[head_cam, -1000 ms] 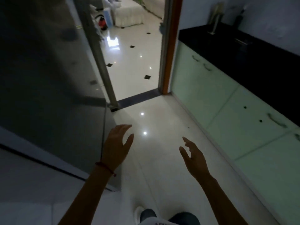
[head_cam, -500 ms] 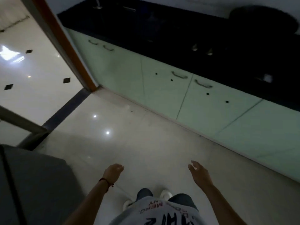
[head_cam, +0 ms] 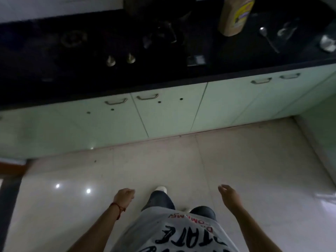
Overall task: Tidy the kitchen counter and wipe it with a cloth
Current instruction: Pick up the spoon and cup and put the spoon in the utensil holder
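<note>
The bench (head_cam: 236, 70) now faces the person squarely, closer than before; left hand (head_cam: 124, 197) loosely curled, right hand (head_cam: 230, 196) relaxed, both empty

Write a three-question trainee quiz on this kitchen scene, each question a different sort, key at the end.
1. True or false: the left hand holds a cloth.
2. Which lies right of the bottle on the counter? A) spoon B) plate C) kettle
3. Fill in: the two knobs sit left of the ____.

Key: 1 false, both it and the right hand hold nothing; 2 A; 3 bottle.
</note>
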`<state>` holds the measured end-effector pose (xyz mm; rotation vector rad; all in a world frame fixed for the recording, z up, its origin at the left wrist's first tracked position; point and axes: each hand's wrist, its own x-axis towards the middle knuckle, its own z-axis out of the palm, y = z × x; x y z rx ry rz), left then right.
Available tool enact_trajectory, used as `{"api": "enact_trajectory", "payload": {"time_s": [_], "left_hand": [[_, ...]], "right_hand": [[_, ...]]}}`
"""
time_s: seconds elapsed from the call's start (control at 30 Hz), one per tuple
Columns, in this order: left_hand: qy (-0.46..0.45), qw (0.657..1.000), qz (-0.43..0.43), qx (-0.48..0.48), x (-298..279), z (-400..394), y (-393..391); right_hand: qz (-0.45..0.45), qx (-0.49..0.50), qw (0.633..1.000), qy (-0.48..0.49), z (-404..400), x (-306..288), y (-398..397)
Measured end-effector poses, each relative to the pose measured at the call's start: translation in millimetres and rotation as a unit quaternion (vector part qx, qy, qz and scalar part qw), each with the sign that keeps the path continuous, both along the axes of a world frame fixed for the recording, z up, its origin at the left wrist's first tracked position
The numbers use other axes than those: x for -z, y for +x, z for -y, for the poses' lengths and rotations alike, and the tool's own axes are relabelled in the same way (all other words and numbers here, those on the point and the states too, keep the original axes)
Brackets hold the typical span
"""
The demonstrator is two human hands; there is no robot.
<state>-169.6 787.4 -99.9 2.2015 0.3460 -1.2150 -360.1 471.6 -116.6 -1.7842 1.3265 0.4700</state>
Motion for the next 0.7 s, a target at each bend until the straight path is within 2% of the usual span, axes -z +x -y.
{"api": "enact_trajectory", "payload": {"time_s": [0.13,0.33,0.53,0.7], "left_hand": [[-0.019,0.997,0.001,0.080,0.1,39.5,59.3],[-0.030,0.974,0.002,0.225,5.0,127.2,107.6],[-0.061,0.943,0.006,0.328,10.2,238.6,97.4],[-0.087,0.931,0.020,0.354,24.4,332.9,73.1]], "right_hand": [[0.026,0.143,0.989,0.015,-10.6,0.8,-2.5],[0.041,0.292,0.955,0.015,-15.7,0.5,-21.9],[0.030,0.378,0.925,0.001,2.3,6.8,-59.0],[0.041,0.426,0.904,0.019,55.5,16.5,-92.1]]}}
